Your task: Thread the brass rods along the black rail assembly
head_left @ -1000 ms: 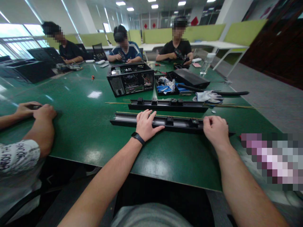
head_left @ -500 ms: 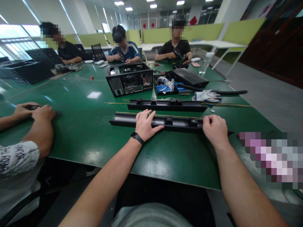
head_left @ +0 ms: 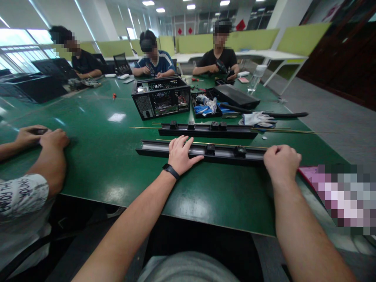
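Note:
A long black channel rail (head_left: 248, 157) with small black blocks (head_left: 210, 149) in it lies across the table in front of me. My left hand (head_left: 182, 154) is spread over its middle, fingers apart, pressing on it. At the rail's right end my right hand (head_left: 282, 161) is closed in a fist. A thin brass rod (head_left: 223, 144) runs along the rail's far side into that fist; the fingertips themselves are hidden. Just beyond lies a second black rail (head_left: 199, 133), with several blocks and thin brass rods about it.
An open computer case (head_left: 161, 98) stands beyond the rails. Right of it are a tray of gloves (head_left: 207, 106), a black panel (head_left: 235, 96), a glove (head_left: 257, 118) and a clear bottle (head_left: 256, 78). A co-worker's hands (head_left: 44, 137) are at left; several people sit around the table.
My right hand has moved right, and the brass rod has slid right along the rail with it. My left hand and the rail stay in place.

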Tool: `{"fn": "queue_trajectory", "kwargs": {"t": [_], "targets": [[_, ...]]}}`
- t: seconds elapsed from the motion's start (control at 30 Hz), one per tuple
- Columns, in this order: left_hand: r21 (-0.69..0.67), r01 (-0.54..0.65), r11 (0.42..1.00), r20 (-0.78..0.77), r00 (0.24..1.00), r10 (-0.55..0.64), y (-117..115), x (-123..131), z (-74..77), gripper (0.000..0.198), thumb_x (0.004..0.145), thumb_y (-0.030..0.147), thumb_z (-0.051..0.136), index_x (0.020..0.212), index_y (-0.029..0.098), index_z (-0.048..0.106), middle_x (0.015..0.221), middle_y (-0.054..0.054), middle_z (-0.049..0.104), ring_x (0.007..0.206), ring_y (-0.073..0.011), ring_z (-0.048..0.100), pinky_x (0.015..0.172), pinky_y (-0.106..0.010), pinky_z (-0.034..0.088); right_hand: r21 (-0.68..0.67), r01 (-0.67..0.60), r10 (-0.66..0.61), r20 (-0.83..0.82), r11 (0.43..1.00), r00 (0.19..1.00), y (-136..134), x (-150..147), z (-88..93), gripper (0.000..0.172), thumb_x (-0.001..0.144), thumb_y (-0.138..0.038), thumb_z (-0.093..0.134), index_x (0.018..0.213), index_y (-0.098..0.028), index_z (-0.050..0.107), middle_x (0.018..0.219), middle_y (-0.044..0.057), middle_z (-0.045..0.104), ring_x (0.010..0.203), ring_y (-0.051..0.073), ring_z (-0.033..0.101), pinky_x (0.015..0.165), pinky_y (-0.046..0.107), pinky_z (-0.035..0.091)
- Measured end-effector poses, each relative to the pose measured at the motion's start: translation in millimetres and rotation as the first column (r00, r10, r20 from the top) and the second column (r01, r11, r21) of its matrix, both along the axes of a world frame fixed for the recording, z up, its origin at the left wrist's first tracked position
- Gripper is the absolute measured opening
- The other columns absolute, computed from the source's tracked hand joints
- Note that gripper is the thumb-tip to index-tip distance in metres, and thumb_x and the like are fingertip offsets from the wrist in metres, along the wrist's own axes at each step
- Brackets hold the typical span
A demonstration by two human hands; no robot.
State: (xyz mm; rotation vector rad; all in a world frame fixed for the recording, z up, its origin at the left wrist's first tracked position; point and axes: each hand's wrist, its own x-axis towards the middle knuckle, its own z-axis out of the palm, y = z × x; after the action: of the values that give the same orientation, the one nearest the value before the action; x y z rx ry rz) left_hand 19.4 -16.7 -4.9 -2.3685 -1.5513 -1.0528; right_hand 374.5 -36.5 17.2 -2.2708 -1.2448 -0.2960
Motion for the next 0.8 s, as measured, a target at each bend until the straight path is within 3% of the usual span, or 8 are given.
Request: {"fn": "queue_trajectory", "kwargs": {"t": [0.17, 0.33, 0.47, 0.6, 0.8], "targets": [[-0.011, 0.001, 1.0, 0.002, 1.0, -0.001, -0.5, 0.0, 0.8, 0.077, 0.083, 0.061, 0.088, 0.145, 0.021, 0.066, 0.15, -0.017, 0.065, 0.149, -0.0374, 0.054, 0.128, -0.055, 0.033, -0.073, 0.076, -0.076, 0.009, 0.994, 0.997, 0.0, 1.0, 1.7, 0.05, 0.099, -0.026, 0.041, 0.117, 0.002, 0.078, 0.116, 0.03, 0.073, 0.102, 0.035, 0.061, 0.091, 0.043, 0.039], [-0.017, -0.001, 1.0, 0.004, 1.0, 0.001, -0.3, -0.1, 0.6, 0.077, 0.083, 0.062, 0.088, 0.145, 0.021, 0.066, 0.15, -0.017, 0.065, 0.149, -0.0377, 0.053, 0.129, -0.055, 0.032, -0.089, 0.055, -0.054, 0.004, 0.995, 0.999, 0.0, 0.0, 1.1, 0.049, 0.101, -0.027, 0.039, 0.115, -0.002, 0.078, 0.116, 0.027, 0.074, 0.101, 0.033, 0.062, 0.09, 0.041, 0.04], [-0.015, -0.003, 1.0, 0.004, 1.0, 0.003, 0.0, -0.1, 0.2, 0.078, 0.083, 0.063, 0.087, 0.145, 0.021, 0.066, 0.15, -0.016, 0.065, 0.149, -0.0368, 0.053, 0.129, -0.054, 0.032, -0.023, -0.038, 0.039, 0.038, 0.999, 0.998, 1.8, -1.2, -3.6, 0.042, 0.099, -0.029, 0.04, 0.095, -0.011, 0.077, 0.1, 0.022, 0.074, 0.091, 0.031, 0.059, 0.088, 0.041, 0.041], [-0.009, -0.002, 1.0, 0.0, 1.0, 0.002, -0.4, 0.7, 0.2, 0.077, 0.083, 0.063, 0.087, 0.144, 0.022, 0.066, 0.15, -0.017, 0.065, 0.149, -0.0371, 0.054, 0.128, -0.055, 0.032, 0.069, -0.199, 0.196, 0.042, 0.978, 0.98, 2.9, -5.8, -7.5, 0.031, 0.096, -0.029, 0.043, 0.078, -0.019, 0.067, 0.087, 0.016, 0.069, 0.087, 0.028, 0.057, 0.09, 0.042, 0.042], [-0.015, -0.002, 1.0, 0.001, 1.0, 0.002, -0.6, 1.7, 0.5, 0.077, 0.083, 0.063, 0.087, 0.145, 0.023, 0.066, 0.151, -0.017, 0.065, 0.149, -0.0382, 0.053, 0.129, -0.056, 0.032, 0.151, -0.37, 0.375, -0.006, 0.917, 0.927, 2.4, -13.2, -11.0, 0.023, 0.096, -0.036, 0.049, 0.078, -0.024, 0.057, 0.091, 0.013, 0.068, 0.091, 0.028, 0.056, 0.094, 0.044, 0.044]]}}
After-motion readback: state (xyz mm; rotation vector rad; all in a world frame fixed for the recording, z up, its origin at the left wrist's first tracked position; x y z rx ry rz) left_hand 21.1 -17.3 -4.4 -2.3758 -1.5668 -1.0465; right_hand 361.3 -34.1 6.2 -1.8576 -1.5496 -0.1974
